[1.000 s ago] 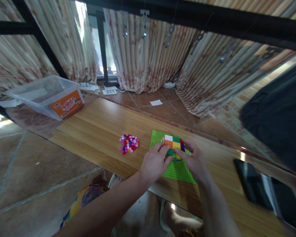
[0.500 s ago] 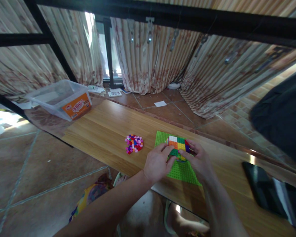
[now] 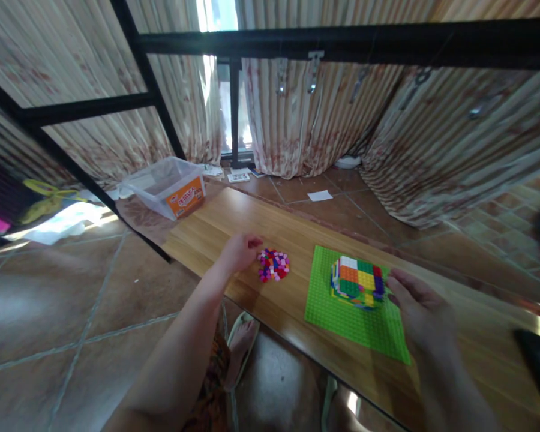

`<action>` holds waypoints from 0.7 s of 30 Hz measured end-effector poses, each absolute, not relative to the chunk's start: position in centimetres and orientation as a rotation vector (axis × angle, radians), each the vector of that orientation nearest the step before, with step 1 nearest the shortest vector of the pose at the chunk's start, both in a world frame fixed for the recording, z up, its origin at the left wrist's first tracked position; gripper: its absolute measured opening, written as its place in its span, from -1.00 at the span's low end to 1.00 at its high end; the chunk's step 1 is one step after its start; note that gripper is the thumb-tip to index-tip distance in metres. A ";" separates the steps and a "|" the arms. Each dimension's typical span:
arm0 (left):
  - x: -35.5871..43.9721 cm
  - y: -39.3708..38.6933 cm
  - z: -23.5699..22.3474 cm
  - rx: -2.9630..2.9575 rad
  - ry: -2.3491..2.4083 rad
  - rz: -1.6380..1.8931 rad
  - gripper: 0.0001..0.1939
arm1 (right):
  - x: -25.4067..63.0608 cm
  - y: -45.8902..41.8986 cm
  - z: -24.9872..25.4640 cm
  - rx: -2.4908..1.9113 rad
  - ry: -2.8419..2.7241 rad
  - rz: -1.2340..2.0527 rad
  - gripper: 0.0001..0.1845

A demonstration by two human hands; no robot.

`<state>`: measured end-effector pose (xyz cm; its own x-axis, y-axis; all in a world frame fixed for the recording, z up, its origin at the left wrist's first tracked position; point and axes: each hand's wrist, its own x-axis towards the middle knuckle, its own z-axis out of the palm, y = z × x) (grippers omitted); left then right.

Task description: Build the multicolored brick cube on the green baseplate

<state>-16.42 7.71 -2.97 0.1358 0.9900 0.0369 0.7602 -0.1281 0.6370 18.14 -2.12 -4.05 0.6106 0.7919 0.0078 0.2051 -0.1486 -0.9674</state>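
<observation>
A colourful block structure (image 3: 359,281) made of toy bricks, with white, orange, green, yellow, red and purple on top, stands on a green baseplate (image 3: 324,312). My right hand (image 3: 416,300) is at the structure's right side, over the baseplate's right edge, fingers loosely bent and apart with nothing seen in them. To the left on the table lies a pile of small pink, red, purple and blue bricks (image 3: 274,265). At this pile's left edge is my left hand (image 3: 242,252), its fingers slightly curled and apart, with no brick visible in it.
The pile and baseplate are on a long wooden table (image 3: 227,210). A clear plastic bin (image 3: 153,180) with an orange label stands at its far left end. A dark flat object (image 3: 537,360) lies at the right. Black metal bars (image 3: 342,45) cross above.
My left hand has left the block structure and moved left to the brick pile. My right hand has drawn away to the structure's right. The view has swung left.
</observation>
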 end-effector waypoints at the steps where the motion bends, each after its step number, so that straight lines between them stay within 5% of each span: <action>1: -16.8 7.7 -3.0 1.969 1.632 0.583 -0.71 | 18.0 -2.1 -4.0 -1.679 -0.827 0.630 -0.52; 21: -16.0 6.0 -2.9 2.181 1.646 0.405 -0.85 | 16.3 -1.8 -2.1 -1.835 -0.919 0.545 -0.58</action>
